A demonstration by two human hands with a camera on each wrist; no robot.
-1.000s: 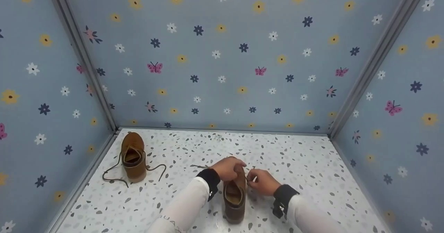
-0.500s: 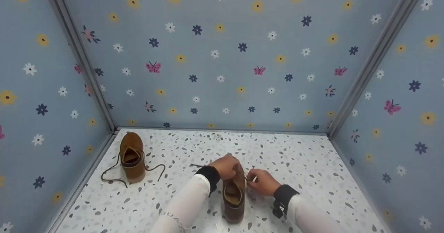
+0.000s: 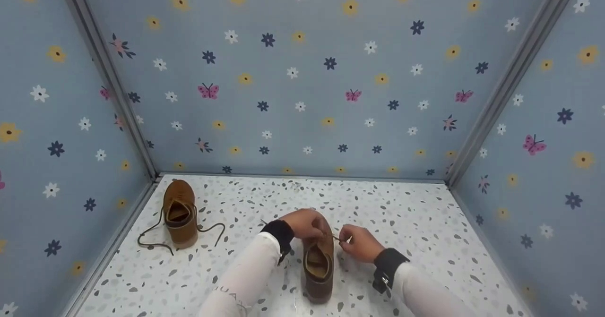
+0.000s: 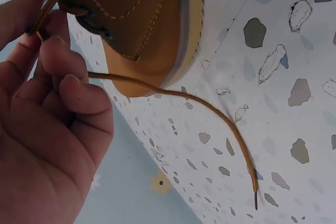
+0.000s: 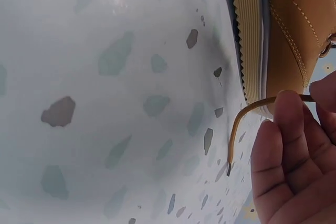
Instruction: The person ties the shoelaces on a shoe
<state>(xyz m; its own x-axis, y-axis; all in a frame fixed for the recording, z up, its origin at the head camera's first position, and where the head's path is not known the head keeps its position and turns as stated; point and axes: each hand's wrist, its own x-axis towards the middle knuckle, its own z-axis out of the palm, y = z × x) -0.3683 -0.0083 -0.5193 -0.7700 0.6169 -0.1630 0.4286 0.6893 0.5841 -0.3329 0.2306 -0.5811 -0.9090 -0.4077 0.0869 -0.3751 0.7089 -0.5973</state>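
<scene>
A brown lace-up shoe (image 3: 318, 284) stands on the speckled surface, toe pointing away from me. My left hand (image 3: 305, 223) is over its front, where finger and thumb pinch a looped brown shoelace (image 4: 48, 10) beside the eyelets. The lace's free end (image 4: 231, 121) trails past the toe onto the surface. To the right of the shoe, my right hand (image 3: 361, 245) pinches a lace (image 5: 240, 116) between thumb and forefinger, its dark tip hanging down. In the head view, my left hand hides part of the lacing.
A matching brown shoe (image 3: 182, 215) stands at the far left with both laces spread loose. Blue flowered panels (image 3: 302, 85) enclose the back and both sides of the white speckled surface (image 3: 401, 208).
My left hand has shifted slightly left and its forearm has moved with it. My right hand has risen a little, and a lace now shows between it and the shoe.
</scene>
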